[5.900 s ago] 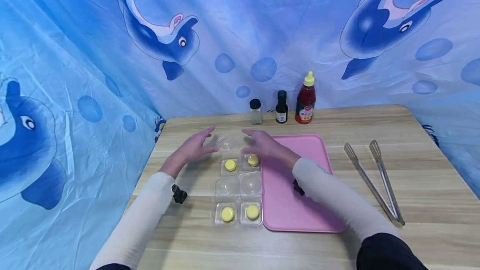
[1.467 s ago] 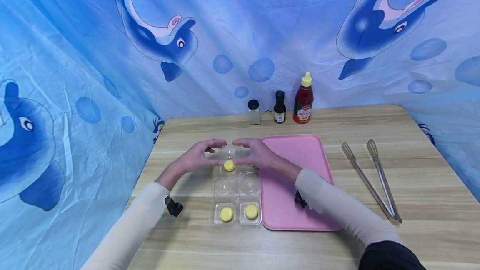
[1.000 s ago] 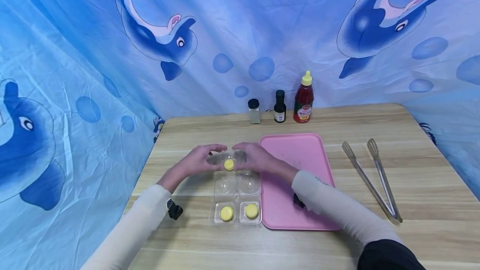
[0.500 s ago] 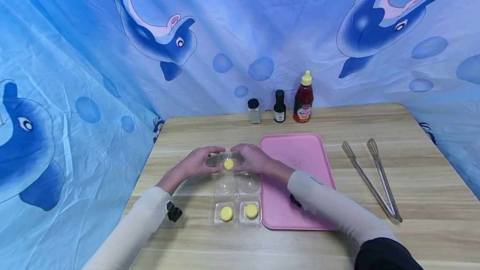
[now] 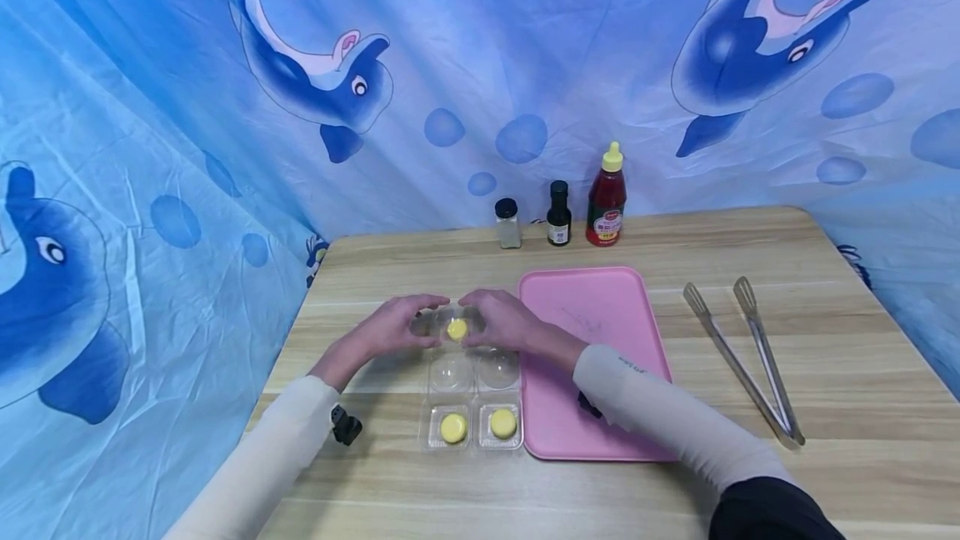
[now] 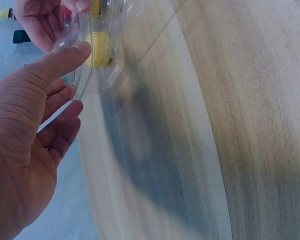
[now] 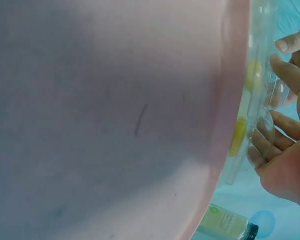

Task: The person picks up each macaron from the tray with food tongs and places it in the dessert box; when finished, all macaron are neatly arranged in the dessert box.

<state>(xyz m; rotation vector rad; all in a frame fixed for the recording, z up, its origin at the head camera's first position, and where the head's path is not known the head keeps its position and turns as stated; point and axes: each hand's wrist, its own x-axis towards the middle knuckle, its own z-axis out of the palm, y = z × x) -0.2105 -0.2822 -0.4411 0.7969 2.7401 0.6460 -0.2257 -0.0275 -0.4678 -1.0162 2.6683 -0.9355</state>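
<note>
Both hands meet at the far-left compartment of a clear plastic clamshell pack (image 5: 475,394) on the table. My left hand (image 5: 393,325) pinches the left edge of a clear domed lid (image 6: 89,65) between thumb and fingers. My right hand (image 5: 504,319) grips the same lid from the right, fingers curled behind it in the right wrist view. Through the lid shows a round yellow macaron (image 5: 457,329). Two more macarons, a left one (image 5: 453,428) and a right one (image 5: 503,423), sit in the near compartments, whose lids lie folded back. The far-right compartment is hidden behind my right hand.
A pink tray (image 5: 592,432) lies right of the pack, under my right forearm. Metal tongs (image 5: 776,390) lie spread farther right. A black-capped jar (image 5: 508,225), a small dark bottle (image 5: 559,215) and a red sauce bottle (image 5: 607,198) stand along the back edge.
My hands, apart earlier, have closed in on the far-left lid. They have brought it from the back over the macaron. In the last half second they have barely moved.
</note>
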